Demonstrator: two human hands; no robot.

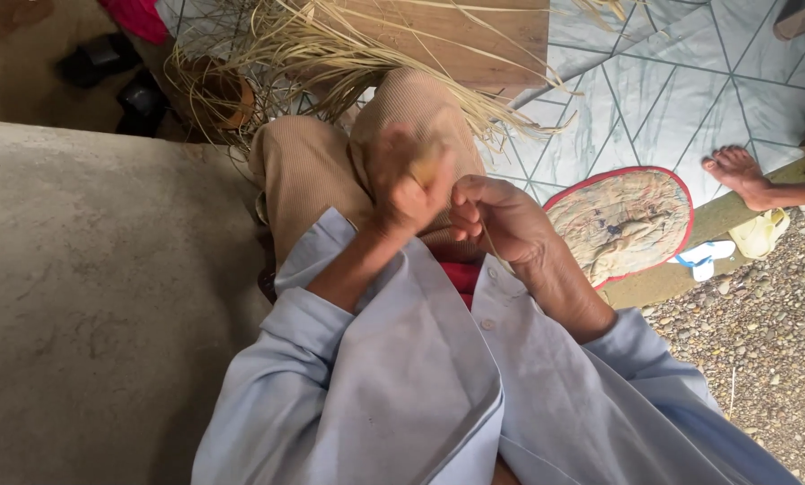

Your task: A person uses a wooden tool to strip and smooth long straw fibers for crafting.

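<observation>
At centre frame I see my left hand [402, 184], blurred, fisted around a pale dry straw strip [427, 162]. My right hand [497, 216] sits just beside it, fingers pinched on a thin strand. A heap of dried straw fibres [330, 54] lies above, at top centre.

Two hands at work: left hand [402, 184], right hand [497, 216], one thin straw strip [490, 242] between them. One straw pile [330, 45] far, one round mat [620, 223] right, one bare foot [736, 171] far right. Two dark shoes [97, 58] far left, one blue-strapped sandal [706, 256] and one yellow sandal [761, 233] right.
</observation>
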